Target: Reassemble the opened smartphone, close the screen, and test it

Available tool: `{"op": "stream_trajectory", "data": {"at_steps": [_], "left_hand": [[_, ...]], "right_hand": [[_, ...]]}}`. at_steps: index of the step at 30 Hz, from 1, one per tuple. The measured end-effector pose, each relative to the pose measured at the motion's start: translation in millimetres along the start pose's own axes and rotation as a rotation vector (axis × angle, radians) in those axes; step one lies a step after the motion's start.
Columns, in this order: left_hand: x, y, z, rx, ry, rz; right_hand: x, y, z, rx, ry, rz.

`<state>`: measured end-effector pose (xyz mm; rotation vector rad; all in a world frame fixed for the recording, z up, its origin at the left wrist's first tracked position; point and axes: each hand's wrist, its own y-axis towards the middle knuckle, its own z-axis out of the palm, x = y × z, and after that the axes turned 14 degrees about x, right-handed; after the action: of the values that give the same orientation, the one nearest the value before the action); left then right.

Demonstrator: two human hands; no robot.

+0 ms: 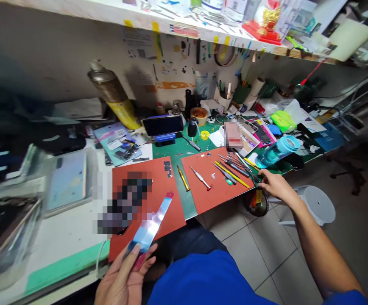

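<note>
My left hand (129, 271) is closed on a glossy blue film strip (152, 226) with pink tabs, pinched between thumb and fingers near the front edge of the bench. The strip points up over an orange mat (171, 216). Behind it, a dark, pixelated object (128, 199) lies on that mat. My right hand (274, 186) reaches to the bench's front edge, fingertips together at a dark tool handle (256, 180); what they grip, if anything, is hard to make out. Beside it lie several tools, including a yellow tool (239, 178) and a grey-handled tool (227, 174).
A gold screwdriver (183, 178) and a white screwdriver (200, 178) lie mid-bench. A phone on a blue stand (163, 127), a spray can (115, 95) and a blue bottle (276, 150) stand behind. A bin (256, 205) and white stool (319, 204) are at right. A loaded shelf (107, 12) overhangs.
</note>
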<state>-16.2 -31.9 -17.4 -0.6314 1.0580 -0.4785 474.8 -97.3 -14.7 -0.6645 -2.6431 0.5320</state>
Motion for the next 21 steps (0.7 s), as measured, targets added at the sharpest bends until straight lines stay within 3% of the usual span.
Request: {"op": "stream_trajectory", "data": {"at_steps": [4,8,14,21], "left_hand": [[9.4,-5.3,3.1,0.043,-0.088,0.060],[13.6,-3.5,8.5,0.100,-0.148,0.047],[9.5,-9.6,6.1,0.036,-0.101,0.009],[10.8,-9.0,8.3,0.022,-0.012,-0.052]], "right_hand": [[-19.9,-3.6,-18.7,0.163,-0.038,-0.061],[-32.1,-1.6,-27.2,0.145,-0.073,-0.080],[-2.4,-3.8,0.9,0.041,-0.026,-0.183],[-5.9,-2.4,33.3,-0.084,0.179,-0.206]]}}
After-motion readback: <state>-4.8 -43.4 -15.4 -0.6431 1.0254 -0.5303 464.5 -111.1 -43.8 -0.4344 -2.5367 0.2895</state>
